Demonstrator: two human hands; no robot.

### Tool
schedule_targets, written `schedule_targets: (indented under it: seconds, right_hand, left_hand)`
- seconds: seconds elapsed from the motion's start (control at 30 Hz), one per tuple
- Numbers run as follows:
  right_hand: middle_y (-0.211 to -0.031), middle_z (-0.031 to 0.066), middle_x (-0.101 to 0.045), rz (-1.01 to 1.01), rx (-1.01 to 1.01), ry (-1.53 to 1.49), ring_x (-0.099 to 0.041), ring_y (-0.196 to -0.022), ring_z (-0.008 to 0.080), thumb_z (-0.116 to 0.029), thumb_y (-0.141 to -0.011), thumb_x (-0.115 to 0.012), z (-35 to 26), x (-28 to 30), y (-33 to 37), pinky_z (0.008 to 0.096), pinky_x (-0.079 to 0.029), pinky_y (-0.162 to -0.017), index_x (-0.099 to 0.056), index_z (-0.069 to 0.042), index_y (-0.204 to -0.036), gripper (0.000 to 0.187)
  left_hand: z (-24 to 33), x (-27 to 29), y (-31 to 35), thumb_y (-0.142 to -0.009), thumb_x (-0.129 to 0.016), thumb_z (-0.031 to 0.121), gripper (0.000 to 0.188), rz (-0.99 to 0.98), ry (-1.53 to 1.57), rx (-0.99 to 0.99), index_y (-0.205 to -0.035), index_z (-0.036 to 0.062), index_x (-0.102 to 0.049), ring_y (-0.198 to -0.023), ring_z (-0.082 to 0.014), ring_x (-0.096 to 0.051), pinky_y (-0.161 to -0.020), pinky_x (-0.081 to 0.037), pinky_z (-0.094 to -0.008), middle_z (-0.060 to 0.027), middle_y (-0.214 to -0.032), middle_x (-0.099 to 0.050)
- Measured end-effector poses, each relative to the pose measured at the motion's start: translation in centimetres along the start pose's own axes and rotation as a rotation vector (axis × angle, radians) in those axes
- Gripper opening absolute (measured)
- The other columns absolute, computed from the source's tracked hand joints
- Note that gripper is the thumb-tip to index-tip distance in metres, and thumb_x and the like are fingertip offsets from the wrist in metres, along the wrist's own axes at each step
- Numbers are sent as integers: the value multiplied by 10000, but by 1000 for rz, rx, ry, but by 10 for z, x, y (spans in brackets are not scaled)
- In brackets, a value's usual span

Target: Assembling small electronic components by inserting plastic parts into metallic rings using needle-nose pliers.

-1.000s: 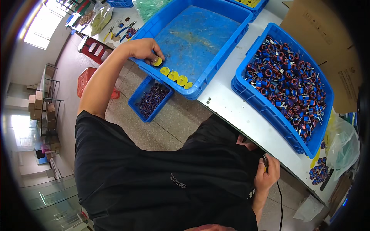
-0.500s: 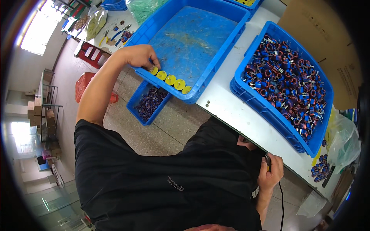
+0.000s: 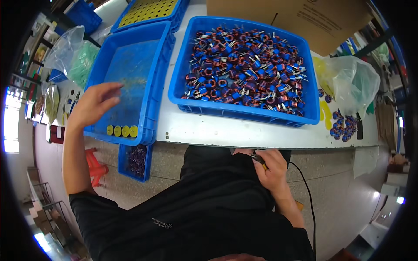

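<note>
My left hand point(image 3: 95, 104) hovers over the left part of a shallow blue tray point(image 3: 150, 100), its fingers stretched out and nothing seen in them. Below it, several round yellow-topped pieces point(image 3: 126, 131) stand in a row along the tray's near edge. Low at the table's front edge, by my lap, my right hand point(image 3: 272, 168) is closed round a small black-and-yellow tool point(image 3: 259, 160), mostly covered by the fingers. To the right of the tray, a big blue bin point(image 3: 244, 112) is heaped with copper-and-blue toroidal coils point(image 3: 248, 69).
Farther back sits another blue tray filled with yellow-topped pieces point(image 3: 148, 12). A cardboard box point(image 3: 287, 17) stands behind the bin. Loose coils point(image 3: 344, 127) and a clear plastic bag point(image 3: 355, 82) lie at the right. A small blue bin point(image 3: 122, 161) rests below the table; a black cable point(image 3: 310, 195) hangs by my right arm.
My left hand has left the row of yellow-topped pieces and lifted, fingers now spread. The view has swung to the right, toward the coil bin. My right hand keeps its tool.
</note>
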State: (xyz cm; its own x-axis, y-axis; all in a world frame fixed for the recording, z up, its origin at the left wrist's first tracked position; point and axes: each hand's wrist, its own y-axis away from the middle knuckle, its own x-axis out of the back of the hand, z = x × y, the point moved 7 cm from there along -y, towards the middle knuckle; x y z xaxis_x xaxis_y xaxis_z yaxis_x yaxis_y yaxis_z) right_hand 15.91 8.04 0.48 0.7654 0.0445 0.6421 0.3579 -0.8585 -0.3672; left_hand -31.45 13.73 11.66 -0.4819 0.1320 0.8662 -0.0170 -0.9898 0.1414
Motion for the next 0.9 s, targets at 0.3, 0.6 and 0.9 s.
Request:
schedule_targets:
  seconds: [0.3, 0.6, 0.9]
  right_hand:
    - [-938, 74, -716, 96, 20, 50, -645, -788, 270, -15, -761, -780, -2, 20, 25, 350, -534, -732, -751, -37, -1084, 326]
    - [-977, 74, -714, 223, -78, 114, -677, -845, 269, -70, -793, -791, 15, 48, 78, 343, -551, -783, -737, -52, -1087, 300]
    - [-959, 81, -707, 338, -56, 144, -670, -828, 260, -54, -814, -793, 24, 65, 94, 331, -547, -767, -731, -36, -1099, 293]
  left_hand:
    - [153, -98, -142, -950, -679, 157, 372, 185, -248, -420, -1301, 37, -704, -1026, -355, -722, -894, -579, -440, -145, -1239, -742]
    - [170, -146, -207, -982, -627, 179, 281, 176, -335, -481, -1221, 51, -702, -1063, -398, -690, -914, -560, -454, -147, -1234, -723]
    - [150, -158, -257, -1004, -595, 118, 348, 78, -101, -464, -1338, 44, -662, -900, -315, -713, -818, -565, -378, -146, -1109, -736]
